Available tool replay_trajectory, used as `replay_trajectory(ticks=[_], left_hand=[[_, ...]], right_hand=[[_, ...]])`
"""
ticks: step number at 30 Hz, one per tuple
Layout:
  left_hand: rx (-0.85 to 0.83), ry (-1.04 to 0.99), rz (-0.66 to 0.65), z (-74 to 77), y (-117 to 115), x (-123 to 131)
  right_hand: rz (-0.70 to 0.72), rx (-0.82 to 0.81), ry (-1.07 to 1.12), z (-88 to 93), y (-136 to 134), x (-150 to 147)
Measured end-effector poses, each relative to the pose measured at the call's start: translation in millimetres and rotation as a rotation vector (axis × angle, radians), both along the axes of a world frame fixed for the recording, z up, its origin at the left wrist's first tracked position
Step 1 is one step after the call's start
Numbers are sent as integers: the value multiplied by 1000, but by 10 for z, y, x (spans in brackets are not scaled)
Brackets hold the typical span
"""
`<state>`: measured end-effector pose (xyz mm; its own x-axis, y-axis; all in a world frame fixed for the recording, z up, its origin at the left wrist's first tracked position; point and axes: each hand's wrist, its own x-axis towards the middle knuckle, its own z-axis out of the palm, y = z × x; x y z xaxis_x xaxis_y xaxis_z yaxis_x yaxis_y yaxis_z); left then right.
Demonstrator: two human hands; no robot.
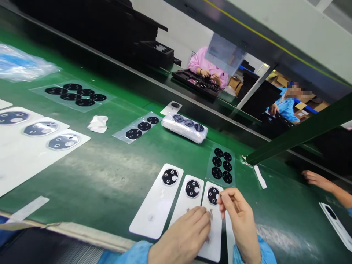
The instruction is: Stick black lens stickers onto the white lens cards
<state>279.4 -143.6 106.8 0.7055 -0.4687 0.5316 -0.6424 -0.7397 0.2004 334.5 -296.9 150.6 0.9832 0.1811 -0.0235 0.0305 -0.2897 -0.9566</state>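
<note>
White phone back panels with dark camera-lens discs lie in a row before me. My left hand (184,233) rests across the middle panel (180,212) and the right-hand panel (213,238), fingers laid down side by side. Over the upper edge of that right-hand panel, my right hand (238,218) pinches thumb and forefinger beside the camera disc (212,196). A tiny dark bit shows at the fingertips, too small to name. To the left lies another panel (156,209), untouched. My right hand and wrist partly cover one further panel (229,238).
A sheet of black discs (221,165) lies beyond the panels, near a plastic-wrapped stack (184,128) and another sheet (137,126). More panels (33,154) lie left. A green post (299,132) slants at right, where another person's hand (319,181) reaches in.
</note>
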Motion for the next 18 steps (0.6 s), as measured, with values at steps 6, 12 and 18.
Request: replay_trajectory(ticks=[6, 12, 18], left_hand=[[29, -96, 193, -113, 317, -112], [5, -119, 251, -203, 284, -136], [52, -115, 272, -198, 283, -133]], right_hand=[[78, 68, 34, -95, 296, 155], [139, -219, -183, -255, 383, 157], [237, -390, -407, -307, 360, 94]])
